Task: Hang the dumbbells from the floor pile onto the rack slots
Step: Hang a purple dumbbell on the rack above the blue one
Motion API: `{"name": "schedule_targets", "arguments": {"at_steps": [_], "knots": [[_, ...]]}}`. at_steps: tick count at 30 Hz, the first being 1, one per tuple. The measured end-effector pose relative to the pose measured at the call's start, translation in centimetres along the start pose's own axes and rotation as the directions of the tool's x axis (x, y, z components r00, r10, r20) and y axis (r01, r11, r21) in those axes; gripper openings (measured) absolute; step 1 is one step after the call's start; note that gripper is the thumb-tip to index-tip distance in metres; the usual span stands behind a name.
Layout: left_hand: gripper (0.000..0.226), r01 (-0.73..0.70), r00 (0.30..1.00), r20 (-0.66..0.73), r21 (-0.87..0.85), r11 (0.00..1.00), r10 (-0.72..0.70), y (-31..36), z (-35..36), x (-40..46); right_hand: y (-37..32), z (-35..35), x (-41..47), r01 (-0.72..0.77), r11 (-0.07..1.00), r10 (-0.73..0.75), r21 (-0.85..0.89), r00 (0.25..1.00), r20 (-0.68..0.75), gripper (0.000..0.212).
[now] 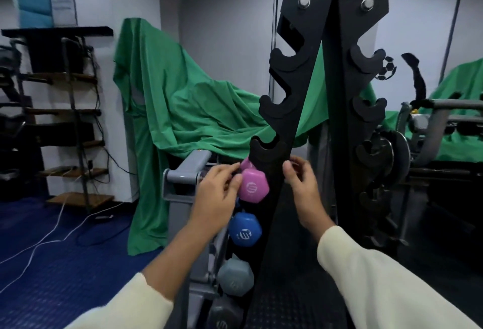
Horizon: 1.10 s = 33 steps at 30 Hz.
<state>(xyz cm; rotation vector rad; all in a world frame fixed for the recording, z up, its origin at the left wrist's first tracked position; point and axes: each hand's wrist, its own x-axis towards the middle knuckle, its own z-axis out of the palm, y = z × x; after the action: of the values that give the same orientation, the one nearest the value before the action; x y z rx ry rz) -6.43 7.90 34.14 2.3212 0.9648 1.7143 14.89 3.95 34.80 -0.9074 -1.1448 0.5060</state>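
A: status on the pink dumbbell [253, 185]?
B: sitting in a slot on the left upright of the black rack [292, 109]; near hex end faces the camera, far end partly hidden behind the upright.
A: left hand [218, 193]?
B: at the dumbbell's left side; fingers [236, 181] curled and touching the near end and the handle area; whether it's a firm grip, cannot tell.
A: right hand [303, 185]?
B: just right of the upright; fingers loosely bent, apart, nothing in them; fingertips near the upright's edge, contact unclear.
A: other slots?
B: three slots above the pink one hold nothing; below it, in order, blue dumbbell [245, 229], grey-blue dumbbell [235, 279], dark grey dumbbell [224, 318] at the frame's bottom edge.
A: surroundings?
B: green cloth [183, 99] draped over equipment behind the rack; dark shelf unit [75, 109] at left with cables; white cable [47, 240] across the blue floor [52, 263]; cream sleeves on both arms.
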Motion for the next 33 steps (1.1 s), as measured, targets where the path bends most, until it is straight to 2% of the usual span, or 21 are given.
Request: {"name": "schedule_targets", "arguments": {"at_steps": [2, 3, 8, 11, 15, 21, 26, 29, 33], "knots": [[0.048, -0.106, 0.994, 0.025, 0.071, 0.992, 0.105, 0.9, 0.0, -1.5, 1.1, 0.6, 1.0, -0.114, 0.985, 0.079, 0.128, 0.965, 0.249, 0.079], [0.052, -0.128, 0.992, 0.031, 0.109, 0.986, 0.125, 1.0, 0.2, -1.8, 1.6, 0.9, 1.4, -0.154, 0.972, 0.092, 0.175, 0.944, 0.317, 0.081], [0.065, -0.126, 0.992, -0.001, 0.168, 0.978, 0.128, 1.2, 1.6, -3.0, 2.5, 1.1, 2.4, -0.254, 0.929, 0.124, 0.27, 0.9, 0.419, 0.09], [0.074, -0.072, 0.995, -0.049, 0.176, 0.982, 0.082, 1.7, 2.3, -3.3, 2.7, 0.6, 2.9, -0.322, 0.899, 0.149, 0.297, 0.862, 0.485, 0.089], [0.08, -0.029, 0.994, -0.093, 0.206, 0.978, 0.049, 2.5, 3.0, -3.4, 3.5, 0.4, 3.6, -0.34, 0.89, 0.163, 0.303, 0.858, 0.487, 0.093], [0.079, -0.053, 0.991, -0.109, 0.252, 0.966, 0.083, 2.7, 3.4, -3.5, 4.4, 1.1, 3.5, -0.292, 0.893, 0.112, 0.342, 0.882, 0.458, 0.082], [0.08, -0.052, 0.993, -0.086, 0.27, 0.961, 0.078, 2.8, 3.1, -3.5, 4.1, 1.2, 3.2, -0.266, 0.914, 0.106, 0.308, 0.886, 0.452, 0.068], [0.081, -0.045, 0.996, -0.065, 0.264, 0.963, 0.064, 2.9, 3.0, -3.5, 3.9, 1.3, 2.9, -0.267, 0.924, 0.129, 0.273, 0.891, 0.435, 0.069], [0.08, -0.038, 0.997, -0.058, 0.278, 0.96, 0.056, 2.9, 2.9, -3.6, 2.9, 1.0, 2.4, -0.285, 0.937, 0.167, 0.203, 0.873, 0.458, 0.058]]}}
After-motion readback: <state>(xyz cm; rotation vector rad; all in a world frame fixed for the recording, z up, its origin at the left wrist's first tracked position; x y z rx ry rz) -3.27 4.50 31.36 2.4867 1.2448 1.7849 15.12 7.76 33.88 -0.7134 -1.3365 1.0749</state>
